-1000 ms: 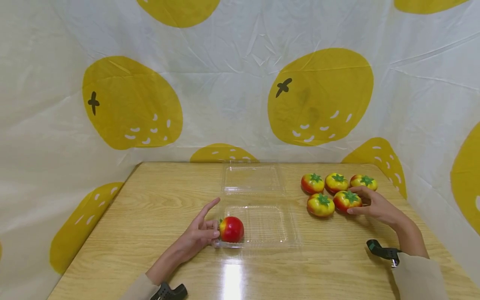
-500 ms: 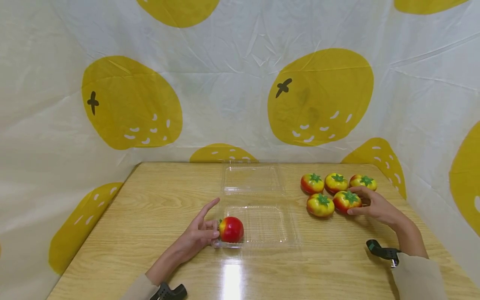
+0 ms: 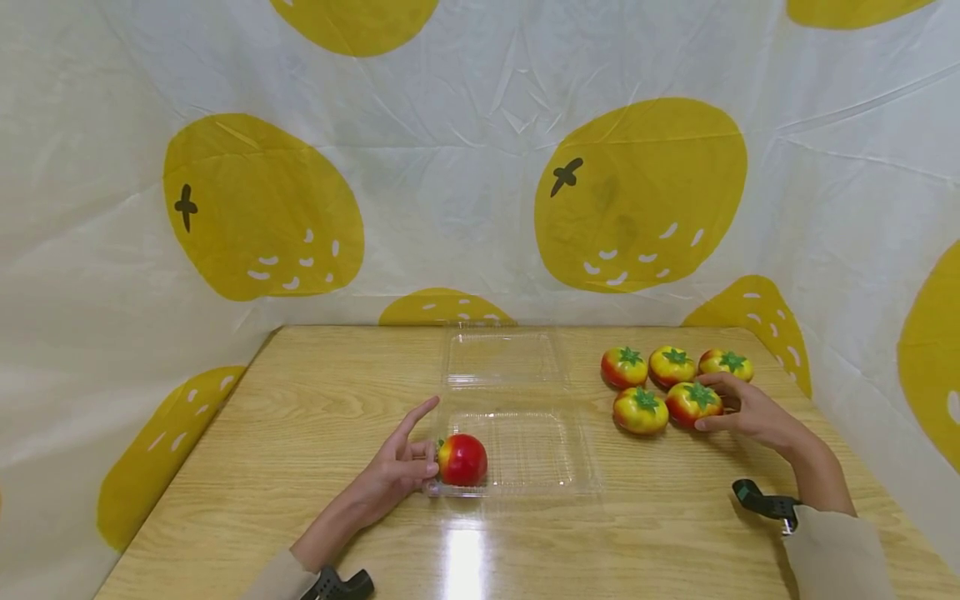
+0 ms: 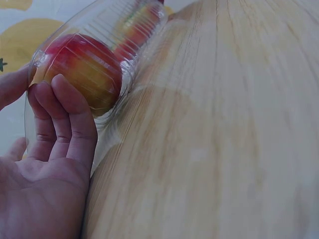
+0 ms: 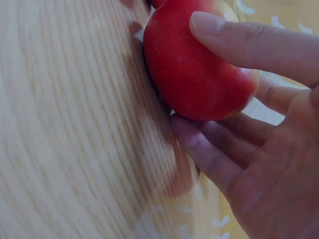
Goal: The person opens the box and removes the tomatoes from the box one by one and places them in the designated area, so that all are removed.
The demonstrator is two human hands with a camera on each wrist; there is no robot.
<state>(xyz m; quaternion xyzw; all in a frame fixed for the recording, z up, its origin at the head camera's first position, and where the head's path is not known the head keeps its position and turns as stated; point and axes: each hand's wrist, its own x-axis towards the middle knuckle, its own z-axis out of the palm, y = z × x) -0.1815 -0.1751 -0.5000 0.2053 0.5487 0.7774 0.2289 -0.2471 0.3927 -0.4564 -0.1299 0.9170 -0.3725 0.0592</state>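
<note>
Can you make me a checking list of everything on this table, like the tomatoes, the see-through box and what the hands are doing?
Surface: wooden table, glossy, with a glare streak near the front edge.
Job's things: clear clamshell box lying open; one tomato in the box at the near left corner; five loose tomatoes grouped on the right.
Clutter: nothing seen.
Hands: left hand rests its fingers against the box wall beside the tomato inside; right hand grips the nearest loose tomato, which sits on the table.
Cables: nothing seen.
Surroundings: white cloth with yellow fruit prints hangs behind and at both sides.
</note>
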